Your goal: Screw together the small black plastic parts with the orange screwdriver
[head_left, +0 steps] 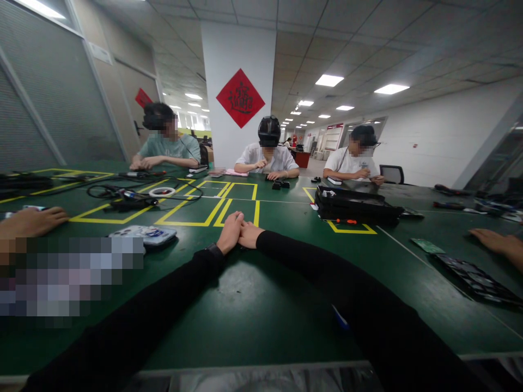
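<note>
Well inside table edge [245, 368], clasped hands [231, 232]

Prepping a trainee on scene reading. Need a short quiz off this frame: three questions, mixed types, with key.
1. True or false: the camera wearer's left hand touches their right hand.

2. What colour are the outlines marked on the green table?
A. Red
B. Blue
C. Yellow

3. Fill in: as the wearer looks, the black case lies to the ____ of both hands.

Key:
1. True
2. C
3. right
</note>
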`<state>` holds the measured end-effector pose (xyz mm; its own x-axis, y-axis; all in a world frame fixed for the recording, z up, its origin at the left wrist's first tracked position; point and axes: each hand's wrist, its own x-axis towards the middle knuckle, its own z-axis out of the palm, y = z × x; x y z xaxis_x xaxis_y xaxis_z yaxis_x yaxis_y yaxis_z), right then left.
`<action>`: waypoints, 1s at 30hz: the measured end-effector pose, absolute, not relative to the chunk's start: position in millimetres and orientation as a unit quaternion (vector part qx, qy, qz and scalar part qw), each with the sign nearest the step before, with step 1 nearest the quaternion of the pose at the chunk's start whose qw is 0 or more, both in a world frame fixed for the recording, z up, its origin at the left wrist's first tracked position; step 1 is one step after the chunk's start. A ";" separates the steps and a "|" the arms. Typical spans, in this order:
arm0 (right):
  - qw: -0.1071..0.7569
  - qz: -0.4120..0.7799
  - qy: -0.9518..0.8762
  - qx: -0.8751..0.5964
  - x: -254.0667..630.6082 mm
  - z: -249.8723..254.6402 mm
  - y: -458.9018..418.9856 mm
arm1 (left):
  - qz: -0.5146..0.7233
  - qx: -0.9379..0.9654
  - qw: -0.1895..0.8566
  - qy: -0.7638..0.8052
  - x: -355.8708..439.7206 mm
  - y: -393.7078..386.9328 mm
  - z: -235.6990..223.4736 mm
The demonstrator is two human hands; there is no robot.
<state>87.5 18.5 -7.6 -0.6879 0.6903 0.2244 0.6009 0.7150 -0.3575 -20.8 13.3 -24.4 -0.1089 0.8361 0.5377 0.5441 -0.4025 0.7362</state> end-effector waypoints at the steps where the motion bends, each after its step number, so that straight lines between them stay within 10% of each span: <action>1: 0.172 0.125 -0.911 -0.353 89.4 -5.4 19.3 | 0.531 0.647 0.146 0.528 -20.7 12.6 -24.4; 13: 0.113 0.087 -0.924 -0.355 218.1 23.0 -14.0 | 0.498 0.679 0.187 0.506 -18.9 -0.3 -13.6; 30: 0.198 0.006 -0.866 -0.459 250.0 -11.7 -35.7 | 0.327 0.844 -0.031 0.425 -12.5 -59.2 0.2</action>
